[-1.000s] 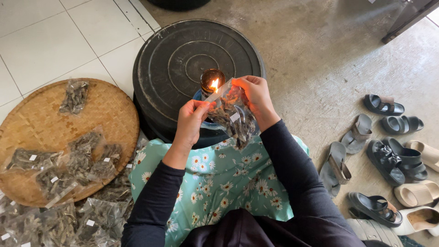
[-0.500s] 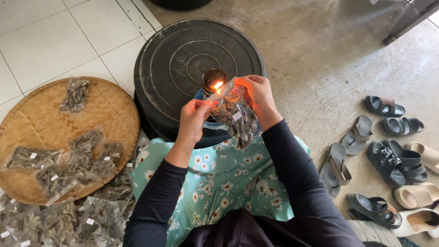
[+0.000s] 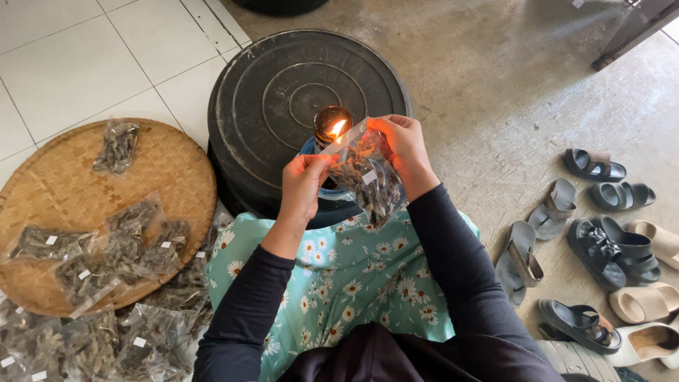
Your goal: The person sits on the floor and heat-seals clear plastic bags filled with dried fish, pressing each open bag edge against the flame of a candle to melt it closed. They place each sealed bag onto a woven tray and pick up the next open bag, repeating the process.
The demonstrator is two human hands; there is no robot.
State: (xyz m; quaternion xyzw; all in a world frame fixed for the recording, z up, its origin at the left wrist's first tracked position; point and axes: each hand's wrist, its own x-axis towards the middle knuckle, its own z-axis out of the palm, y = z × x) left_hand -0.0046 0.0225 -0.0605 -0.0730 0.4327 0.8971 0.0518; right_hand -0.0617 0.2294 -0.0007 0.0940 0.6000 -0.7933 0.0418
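Observation:
My left hand (image 3: 303,185) and my right hand (image 3: 403,145) both grip a clear plastic bag (image 3: 368,180) filled with dark dried pieces. They hold its top edge stretched out against the flame of a small lamp (image 3: 331,124). The lamp stands on a round black lid (image 3: 283,85) in front of my lap, which is covered in green cloth with a daisy print (image 3: 353,276). The bag's body hangs down between my hands.
A round woven bamboo tray (image 3: 163,163) on my left carries several filled bags (image 3: 120,240), and more bags lie piled at the lower left (image 3: 85,346). Several sandals and slippers (image 3: 601,240) lie on the concrete floor to the right. White tiles lie at the upper left.
Both hands have kept the bag's top at the flame, with only a slight shift of the bag's edge along it.

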